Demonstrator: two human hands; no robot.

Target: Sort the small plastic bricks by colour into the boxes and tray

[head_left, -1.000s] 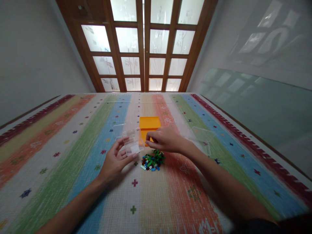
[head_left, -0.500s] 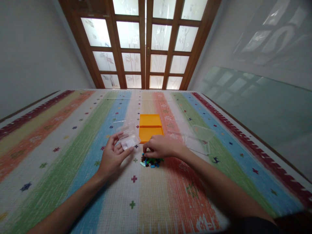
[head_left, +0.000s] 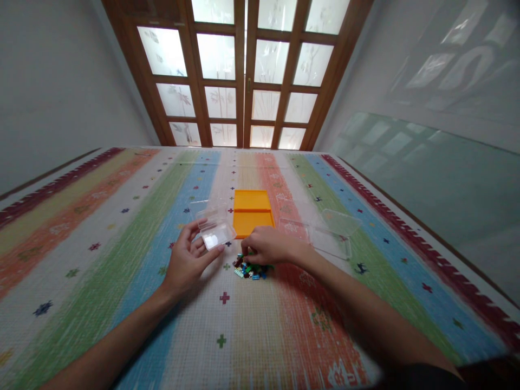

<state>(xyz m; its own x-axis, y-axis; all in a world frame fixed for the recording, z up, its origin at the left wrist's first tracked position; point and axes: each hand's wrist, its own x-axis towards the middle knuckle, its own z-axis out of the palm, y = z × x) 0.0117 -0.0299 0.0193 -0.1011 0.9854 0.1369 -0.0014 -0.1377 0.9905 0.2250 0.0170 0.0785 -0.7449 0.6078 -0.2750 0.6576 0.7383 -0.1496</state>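
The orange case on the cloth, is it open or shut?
Open. The orange case lies spread on the striped cloth, both shallow halves facing up.

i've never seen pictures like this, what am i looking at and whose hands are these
There is no robot here: a camera worn on a person's head looks forward and down, so the left hand and right hand are the wearer's own. All three pictures come from that camera, moments apart.

A striped cloth covers the surface. On it lie an open orange case, clear plastic boxes to its right and a pile of small colored pieces.

The left hand holds a small clear container. The right hand's fingers are at the pile; whether they grip a piece is hidden.
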